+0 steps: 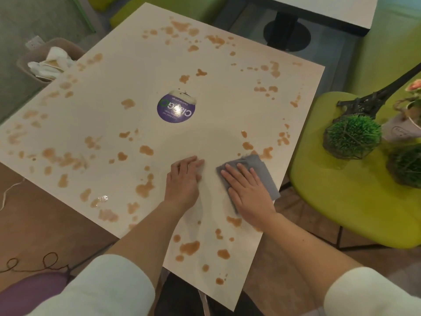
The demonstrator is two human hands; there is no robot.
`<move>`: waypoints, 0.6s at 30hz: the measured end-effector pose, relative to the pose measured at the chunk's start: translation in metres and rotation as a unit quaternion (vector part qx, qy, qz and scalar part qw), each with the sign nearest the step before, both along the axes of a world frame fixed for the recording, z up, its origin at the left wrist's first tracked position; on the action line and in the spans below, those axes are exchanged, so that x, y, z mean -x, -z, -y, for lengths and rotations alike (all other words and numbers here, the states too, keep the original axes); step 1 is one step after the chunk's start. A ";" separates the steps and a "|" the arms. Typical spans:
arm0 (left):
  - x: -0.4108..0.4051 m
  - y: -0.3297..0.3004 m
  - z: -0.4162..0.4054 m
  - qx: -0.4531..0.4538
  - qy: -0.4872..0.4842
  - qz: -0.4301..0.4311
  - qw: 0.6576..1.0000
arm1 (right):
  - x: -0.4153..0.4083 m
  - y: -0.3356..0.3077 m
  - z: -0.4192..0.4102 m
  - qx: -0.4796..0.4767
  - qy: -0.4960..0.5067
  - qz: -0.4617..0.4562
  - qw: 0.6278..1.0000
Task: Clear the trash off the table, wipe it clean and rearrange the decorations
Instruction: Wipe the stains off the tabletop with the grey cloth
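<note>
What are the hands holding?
Nothing is gripped. The right hand presses flat on the middle of the grey folded cloth, fingers straight. The left hand rests on the stained white table.

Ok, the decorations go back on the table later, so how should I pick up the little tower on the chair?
Grip the tower low on its shaft, just above the splayed legs, coming from the table side. It tilts away to the right, plants crowd it on the other sides, and its tip looks thin.
</note>
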State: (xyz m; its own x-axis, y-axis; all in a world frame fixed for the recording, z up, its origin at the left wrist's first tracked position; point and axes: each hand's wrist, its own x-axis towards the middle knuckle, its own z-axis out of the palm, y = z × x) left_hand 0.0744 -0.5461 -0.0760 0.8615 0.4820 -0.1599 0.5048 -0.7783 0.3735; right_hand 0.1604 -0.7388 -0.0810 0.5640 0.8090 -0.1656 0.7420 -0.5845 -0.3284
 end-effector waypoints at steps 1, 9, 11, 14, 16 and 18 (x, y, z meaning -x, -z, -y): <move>0.000 0.000 0.000 -0.003 0.000 0.002 1.000 | 0.010 0.001 -0.001 0.000 -0.020 -0.004 1.000; 0.001 -0.004 0.001 0.012 0.010 -0.005 1.000 | 0.001 0.003 0.008 0.010 0.032 -0.003 0.999; 0.002 -0.003 0.000 0.007 0.013 -0.008 1.000 | 0.021 0.003 -0.007 -0.001 0.041 -0.013 0.999; 0.002 -0.004 -0.001 -0.007 0.028 -0.006 1.000 | 0.037 0.004 -0.005 0.005 -0.015 -0.026 1.000; 0.002 -0.003 -0.003 -0.016 0.043 -0.014 0.999 | 0.024 0.002 0.009 0.014 0.001 -0.034 0.999; 0.002 -0.003 -0.004 -0.031 0.065 -0.024 0.997 | 0.009 0.004 0.024 0.014 0.076 -0.042 0.996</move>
State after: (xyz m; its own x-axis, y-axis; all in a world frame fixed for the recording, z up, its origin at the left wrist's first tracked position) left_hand 0.0727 -0.5418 -0.0731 0.9093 0.3773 -0.1757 0.4145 -0.8590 0.3006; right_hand 0.1510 -0.7629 -0.0849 0.6633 0.7092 -0.2390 0.6140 -0.6983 -0.3681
